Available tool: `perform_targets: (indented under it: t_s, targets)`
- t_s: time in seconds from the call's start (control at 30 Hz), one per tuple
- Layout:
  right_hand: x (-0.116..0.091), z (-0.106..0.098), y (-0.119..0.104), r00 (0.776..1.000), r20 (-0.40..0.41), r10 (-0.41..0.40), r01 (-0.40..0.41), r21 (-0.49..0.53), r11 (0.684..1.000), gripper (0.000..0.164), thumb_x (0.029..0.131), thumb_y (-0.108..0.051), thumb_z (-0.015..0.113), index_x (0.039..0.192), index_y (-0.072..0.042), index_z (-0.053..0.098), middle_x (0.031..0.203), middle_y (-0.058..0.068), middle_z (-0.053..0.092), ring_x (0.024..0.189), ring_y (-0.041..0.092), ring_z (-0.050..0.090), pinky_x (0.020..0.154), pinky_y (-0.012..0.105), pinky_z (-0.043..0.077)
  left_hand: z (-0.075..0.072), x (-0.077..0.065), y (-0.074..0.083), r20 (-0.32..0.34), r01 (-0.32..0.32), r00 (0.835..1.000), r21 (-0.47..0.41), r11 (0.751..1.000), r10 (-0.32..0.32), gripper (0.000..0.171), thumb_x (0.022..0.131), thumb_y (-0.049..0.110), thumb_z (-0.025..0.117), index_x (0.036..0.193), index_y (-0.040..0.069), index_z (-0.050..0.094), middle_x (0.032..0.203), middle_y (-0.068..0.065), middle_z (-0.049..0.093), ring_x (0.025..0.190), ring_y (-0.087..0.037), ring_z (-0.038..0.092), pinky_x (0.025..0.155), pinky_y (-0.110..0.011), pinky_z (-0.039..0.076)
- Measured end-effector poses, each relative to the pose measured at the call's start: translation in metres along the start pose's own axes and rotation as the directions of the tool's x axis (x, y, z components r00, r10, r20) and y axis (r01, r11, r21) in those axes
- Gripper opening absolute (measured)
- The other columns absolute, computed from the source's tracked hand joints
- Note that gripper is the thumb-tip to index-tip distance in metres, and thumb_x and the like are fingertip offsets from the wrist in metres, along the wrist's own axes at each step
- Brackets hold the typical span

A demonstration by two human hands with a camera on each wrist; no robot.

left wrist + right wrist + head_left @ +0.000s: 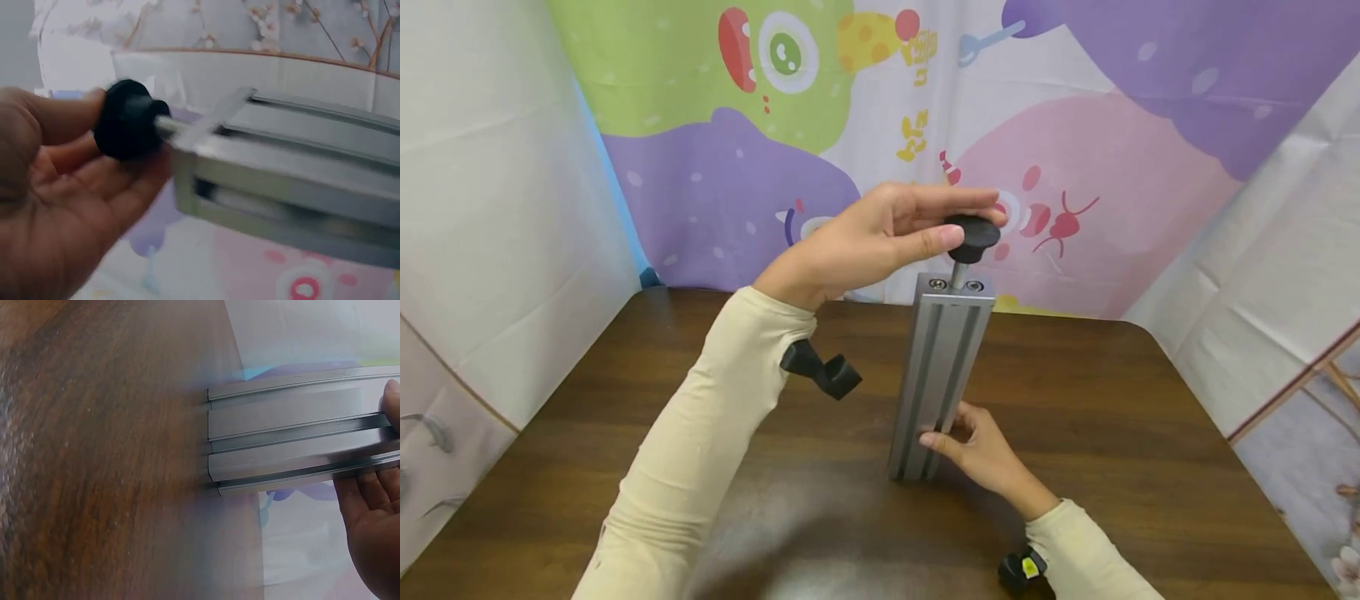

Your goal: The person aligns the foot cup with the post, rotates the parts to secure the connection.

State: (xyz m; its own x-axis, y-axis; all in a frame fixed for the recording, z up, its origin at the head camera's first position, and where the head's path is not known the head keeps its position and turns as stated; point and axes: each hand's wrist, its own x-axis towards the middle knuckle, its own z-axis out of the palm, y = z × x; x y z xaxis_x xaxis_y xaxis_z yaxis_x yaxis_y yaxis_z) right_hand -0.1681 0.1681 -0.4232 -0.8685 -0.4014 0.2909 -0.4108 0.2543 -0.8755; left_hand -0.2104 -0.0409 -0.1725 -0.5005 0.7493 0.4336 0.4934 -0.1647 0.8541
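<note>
While a right hand [981,450] gripped a metal post [943,358] low down, a left hand [880,233] held the black knob [973,237] on top.

The post stood upright on the wooden table [1112,417], the knob raised above its end on a short rod [958,276] between two screws [937,284]; the right thumb lay across the front, with the fingers wrapped behind, probably to keep the post from tipping or twisting. The left hand was only partly closed, the knob between its thumb and long, nearly straight fingers, a light hold that seemed suited to turning. Behind hung a cartoon curtain [685,192]; the post hid some right fingertips, the left sleeve [700,433] covered part of the table, and a black clip [822,369] jutted from that wrist.
</note>
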Motion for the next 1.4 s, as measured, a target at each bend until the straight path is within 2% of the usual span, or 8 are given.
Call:
perform_targets:
  t_s: [0.37,0.57,0.67,0.83,0.93,1.13,1.23,1.4]
  targets:
    - [0.0,-0.001,0.0,1.0,-0.001,-0.003,0.003,-0.002,1.0,0.019,0.086,-0.004,0.069,0.103,0.004,0.065,0.096,0.016,0.071,0.086,0.007,0.066,0.074,0.026,0.053,-0.003,0.004,-0.018,0.047,-0.102,0.993,-0.185,0.977,0.113,0.043,0.099,-0.001,0.039,0.141,-0.011,0.037,0.136,-0.022,0.052,0.128,-0.024,0.048,0.101,-0.037,0.041]
    - [0.001,0.0,0.0,1.0,-0.001,0.0,0.0,-0.007,1.0,0.021,0.086,-0.006,0.07,0.104,0.003,0.065,0.096,0.015,0.071,0.087,0.008,0.065,0.075,0.026,0.053,0.012,0.001,-0.018,-0.15,-0.126,0.98,0.028,0.992,0.128,0.038,0.1,0.007,0.043,0.136,-0.004,0.049,0.13,-0.015,0.059,0.119,-0.018,0.057,0.101,-0.034,0.043]
    - [0.001,0.0,-0.001,1.0,0.001,-0.01,0.01,0.0,1.0,0.022,0.086,-0.006,0.07,0.106,0.003,0.065,0.097,0.014,0.071,0.088,0.008,0.065,0.075,0.027,0.054,0.026,-0.002,-0.019,-0.331,-0.112,0.92,0.291,0.95,0.21,0.036,0.097,0.017,0.055,0.129,0.001,0.058,0.121,-0.009,0.065,0.109,-0.01,0.06,0.097,-0.028,0.044]
    - [0.002,-0.001,-0.003,1.0,0.009,-0.007,0.007,0.024,1.0,0.023,0.087,-0.005,0.069,0.108,0.002,0.064,0.098,0.014,0.071,0.087,0.009,0.066,0.073,0.028,0.054,0.047,-0.001,-0.026,-0.468,-0.065,0.743,0.66,0.748,0.478,0.047,0.078,0.027,0.08,0.114,0.0,0.064,0.102,-0.007,0.068,0.096,-0.012,0.061,0.086,-0.025,0.045]
    - [0.001,-0.001,-0.006,1.0,0.012,0.007,-0.007,0.031,1.0,0.023,0.087,-0.006,0.069,0.108,0.001,0.064,0.097,0.014,0.071,0.085,0.009,0.066,0.072,0.027,0.054,0.055,0.003,-0.032,-0.475,-0.036,0.666,0.75,0.661,0.575,0.056,0.07,0.032,0.086,0.109,-0.001,0.063,0.097,-0.009,0.064,0.092,-0.016,0.059,0.081,-0.025,0.046]
    - [0.001,0.001,-0.004,1.0,0.015,0.0,-0.001,0.046,0.999,0.023,0.087,-0.005,0.069,0.109,0.001,0.064,0.098,0.014,0.07,0.085,0.009,0.065,0.072,0.027,0.054,0.06,0.009,-0.039,-0.509,-0.041,0.573,0.765,0.643,0.642,0.051,0.071,0.029,0.086,0.103,-0.002,0.06,0.096,-0.012,0.062,0.092,-0.02,0.059,0.081,-0.027,0.046]
    - [0.001,0.001,-0.003,1.0,0.014,-0.006,0.006,0.054,0.999,0.025,0.087,-0.004,0.069,0.11,0.002,0.063,0.1,0.015,0.07,0.088,0.009,0.066,0.075,0.027,0.054,0.055,0.008,-0.041,-0.521,-0.143,0.617,0.663,0.734,0.59,0.044,0.075,0.018,0.082,0.106,-0.005,0.061,0.099,-0.014,0.065,0.092,-0.018,0.062,0.083,-0.028,0.047]
    - [0.001,0.002,0.0,1.0,-0.002,-0.015,0.015,0.043,0.999,0.024,0.087,-0.003,0.069,0.109,0.004,0.063,0.1,0.017,0.07,0.091,0.01,0.066,0.078,0.028,0.054,0.04,0.004,-0.048,-0.429,-0.333,0.83,0.131,0.934,0.357,0.036,0.091,0.0,0.059,0.124,-0.011,0.052,0.115,-0.022,0.063,0.102,-0.018,0.062,0.089,-0.031,0.048]
